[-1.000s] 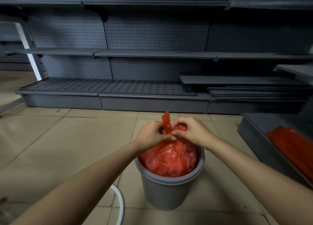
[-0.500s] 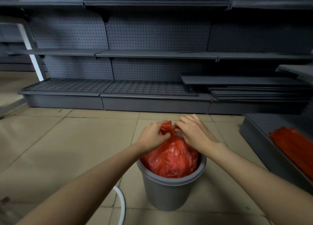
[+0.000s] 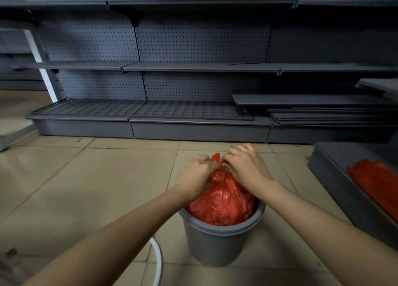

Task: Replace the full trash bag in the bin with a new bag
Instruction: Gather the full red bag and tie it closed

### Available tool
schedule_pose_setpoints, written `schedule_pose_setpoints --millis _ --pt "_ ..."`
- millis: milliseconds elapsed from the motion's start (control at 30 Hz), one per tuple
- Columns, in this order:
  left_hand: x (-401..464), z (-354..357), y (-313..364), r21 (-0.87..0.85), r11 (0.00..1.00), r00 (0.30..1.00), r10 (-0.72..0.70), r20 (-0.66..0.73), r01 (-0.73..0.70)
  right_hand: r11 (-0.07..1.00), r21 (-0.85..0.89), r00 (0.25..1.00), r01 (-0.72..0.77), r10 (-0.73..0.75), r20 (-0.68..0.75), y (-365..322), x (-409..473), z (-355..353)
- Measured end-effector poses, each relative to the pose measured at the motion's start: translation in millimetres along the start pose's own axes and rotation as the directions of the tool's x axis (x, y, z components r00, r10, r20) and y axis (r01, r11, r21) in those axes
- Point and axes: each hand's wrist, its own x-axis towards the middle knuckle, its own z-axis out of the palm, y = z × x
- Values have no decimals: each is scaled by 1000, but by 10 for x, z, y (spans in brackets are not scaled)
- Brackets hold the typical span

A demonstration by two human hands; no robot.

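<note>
Since a second ago, the upright red tail has been drawn down into a knot; left hand [image 3: 197, 173] and right hand [image 3: 245, 167] pinch the neck of the red bag [image 3: 224, 201], which sits in the grey bin [image 3: 217, 242]. Thin, soft, slippery film, probably light: lift it by the bunched neck under the knot.

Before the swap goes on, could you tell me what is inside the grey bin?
A full red bag fills the grey bin, its gathered top gripped by the left hand and right hand. Its contents cannot be seen.
</note>
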Motion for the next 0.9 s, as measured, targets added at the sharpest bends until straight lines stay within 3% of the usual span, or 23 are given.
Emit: schedule_pose_setpoints --millis 167,300,400,700,900 --pt "-36 0 -2 -5 995 994 -95 47 96 998 44 999 -40 41 -18 -32 -27 8" --pt "-26 21 -36 -104 959 965 -260 32 262 994 90 997 -59 63 -46 -45 -63 -66" --pt "-30 22 -45 -151 941 952 -306 5 303 995 91 999 -51 52 -8 -50 -93 -69" --pt "-70 29 -78 -159 965 977 -215 -9 211 985 131 973 -112 82 214 -163 -113 -5" --pt "-41 60 -126 -50 986 987 -155 51 158 991 125 988 -49 29 153 -181 -110 -49"
